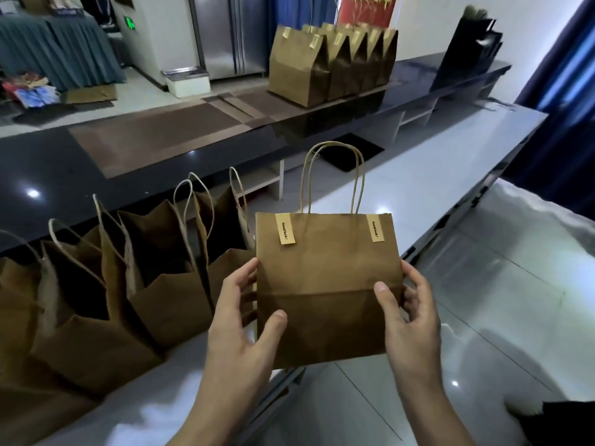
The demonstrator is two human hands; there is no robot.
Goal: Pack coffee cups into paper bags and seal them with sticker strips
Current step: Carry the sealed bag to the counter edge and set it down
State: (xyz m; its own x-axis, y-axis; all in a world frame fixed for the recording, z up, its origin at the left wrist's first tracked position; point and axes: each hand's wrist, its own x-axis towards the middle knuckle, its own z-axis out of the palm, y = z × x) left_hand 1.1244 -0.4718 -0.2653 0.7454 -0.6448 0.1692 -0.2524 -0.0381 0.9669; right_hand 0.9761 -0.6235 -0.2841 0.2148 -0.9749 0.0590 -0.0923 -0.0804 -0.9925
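A brown paper bag with twisted handles is held upright in front of me, off the counter. Two pale sticker strips reading "Good luck!" fold over its closed top edge, one left, one right. My left hand grips the bag's left side, thumb on the front. My right hand grips its right side, thumb on the front as well. No coffee cup shows; the bag's inside is hidden.
Several open brown bags stand in a row on the white counter to my left. Several sealed bags stand on the dark counter further back. A black bag stands at its right end.
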